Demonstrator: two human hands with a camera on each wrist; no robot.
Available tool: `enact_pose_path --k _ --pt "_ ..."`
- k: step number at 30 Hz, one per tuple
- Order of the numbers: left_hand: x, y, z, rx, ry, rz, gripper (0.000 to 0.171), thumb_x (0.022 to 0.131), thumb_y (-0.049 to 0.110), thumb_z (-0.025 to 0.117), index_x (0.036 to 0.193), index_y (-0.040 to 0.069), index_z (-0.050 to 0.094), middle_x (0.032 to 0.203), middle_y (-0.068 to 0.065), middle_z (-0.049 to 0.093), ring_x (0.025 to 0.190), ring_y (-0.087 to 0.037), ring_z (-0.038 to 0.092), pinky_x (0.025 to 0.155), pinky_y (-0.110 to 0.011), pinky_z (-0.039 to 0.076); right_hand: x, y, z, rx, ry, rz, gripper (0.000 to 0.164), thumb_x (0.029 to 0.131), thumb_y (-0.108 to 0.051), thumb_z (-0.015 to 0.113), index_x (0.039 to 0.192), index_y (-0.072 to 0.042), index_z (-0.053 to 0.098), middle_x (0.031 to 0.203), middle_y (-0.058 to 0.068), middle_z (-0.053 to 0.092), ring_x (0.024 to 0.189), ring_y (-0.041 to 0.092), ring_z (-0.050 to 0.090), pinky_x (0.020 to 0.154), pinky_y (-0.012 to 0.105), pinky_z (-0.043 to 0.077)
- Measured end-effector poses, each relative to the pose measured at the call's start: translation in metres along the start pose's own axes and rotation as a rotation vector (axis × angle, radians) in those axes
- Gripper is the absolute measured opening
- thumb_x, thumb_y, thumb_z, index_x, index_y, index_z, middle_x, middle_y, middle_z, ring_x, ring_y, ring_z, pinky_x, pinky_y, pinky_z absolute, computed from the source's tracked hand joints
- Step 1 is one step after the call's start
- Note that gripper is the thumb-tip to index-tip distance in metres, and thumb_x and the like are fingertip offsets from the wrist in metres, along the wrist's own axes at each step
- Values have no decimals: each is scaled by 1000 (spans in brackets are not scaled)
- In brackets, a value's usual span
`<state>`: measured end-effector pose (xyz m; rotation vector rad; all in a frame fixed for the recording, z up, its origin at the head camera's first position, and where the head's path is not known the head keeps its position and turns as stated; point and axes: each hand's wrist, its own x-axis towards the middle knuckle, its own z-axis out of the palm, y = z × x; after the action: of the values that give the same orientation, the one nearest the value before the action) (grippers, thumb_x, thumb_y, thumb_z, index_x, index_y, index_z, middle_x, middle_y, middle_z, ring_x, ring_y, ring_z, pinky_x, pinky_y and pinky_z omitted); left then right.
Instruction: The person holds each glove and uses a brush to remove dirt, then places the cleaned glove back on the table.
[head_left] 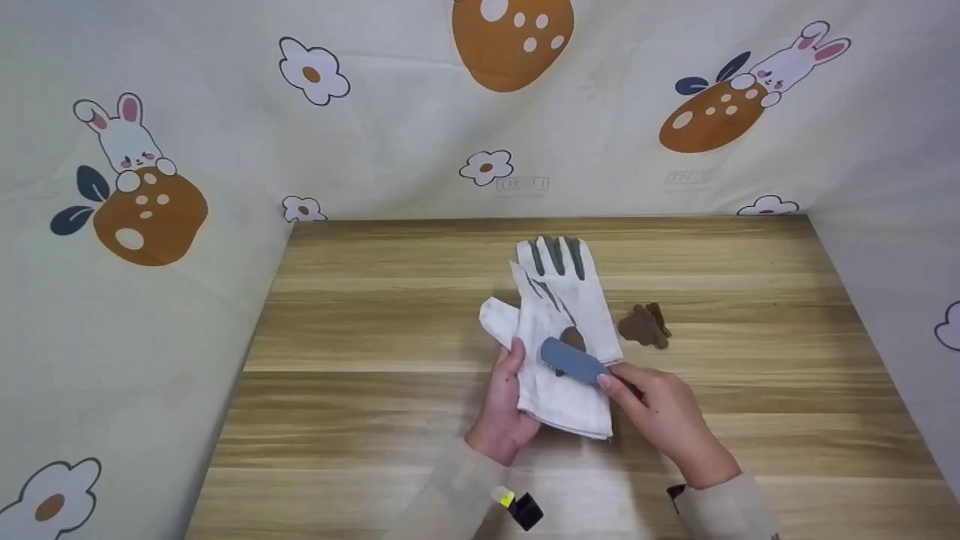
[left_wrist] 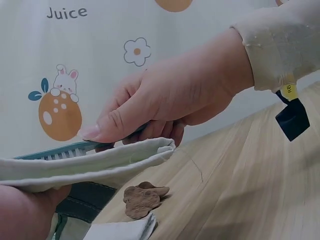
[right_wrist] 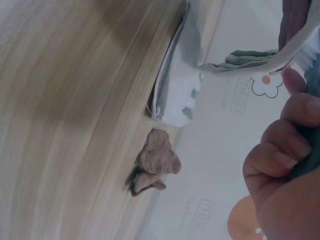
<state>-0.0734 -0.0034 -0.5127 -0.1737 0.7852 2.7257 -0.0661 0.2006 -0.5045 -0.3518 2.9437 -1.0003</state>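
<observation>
My left hand (head_left: 504,409) holds a white work glove (head_left: 566,409), thumb along its edge and the fingers underneath. A brown stain (head_left: 573,339) marks this glove. With my right hand (head_left: 667,411) I grip the handle of a blue-grey brush (head_left: 574,361), whose head lies over the held glove beside the stain. Pale bristles (left_wrist: 70,153) face down toward the cloth in the left wrist view. Behind and partly beneath it, a second white glove (head_left: 600,307) with dark green between its fingers lies on the table.
Right of the gloves is a brown, lumpy clay-like piece (head_left: 643,326) on the wooden table (head_left: 360,420). Printed cloth walls (head_left: 390,135) with rabbits and flowers enclose the back and sides. A black tag (head_left: 526,511) hangs near my left sleeve.
</observation>
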Motion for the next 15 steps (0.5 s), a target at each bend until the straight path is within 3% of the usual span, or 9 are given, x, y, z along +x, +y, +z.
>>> enact_pose_path --k 10,15 --pt "0 2 5 -25 30 15 49 112 31 24 159 20 20 146 -4 49 124 -15 52 107 -32 43 -8 9 -6 81 -1 -4 24 97 -28 68 111 -11 78 109 6 77 102 25 72 89 49 57" --pt "0 -3 8 -15 -10 2 51 112 32 24 161 24 16 161 -9 36 139 -20 45 118 -38 36 -5 9 -12 138 93 -9 16 96 -22 69 104 -12 78 92 0 75 82 13 66 73 32 56"
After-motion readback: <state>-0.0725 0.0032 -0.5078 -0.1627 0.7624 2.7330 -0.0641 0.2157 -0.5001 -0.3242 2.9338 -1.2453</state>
